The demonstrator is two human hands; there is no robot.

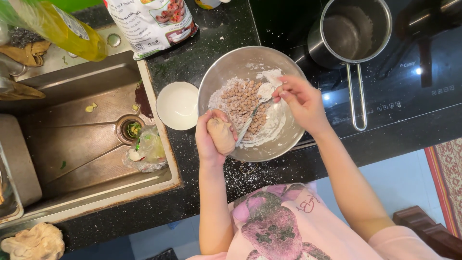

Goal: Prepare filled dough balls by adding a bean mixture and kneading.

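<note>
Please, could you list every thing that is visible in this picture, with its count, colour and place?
mixing bowl: one, steel, middle of the black counter
dough balls: many, tan, in white flour inside the bowl
spoon: one, metal, dusted with flour, over the bowl
dough lump: one, tan, at the bowl's near rim
small bowl: one, white, between bowl and sink
saucepan: one, steel, on the black cooktop
flour bag: one, white, far edge of the counter
bottle: one, yellow, behind the sink
sink: one, steel, left
plastic bag: one, clear, in the sink
left hand: one, gripping the dough lump
right hand: one, holding the spoon
</note>
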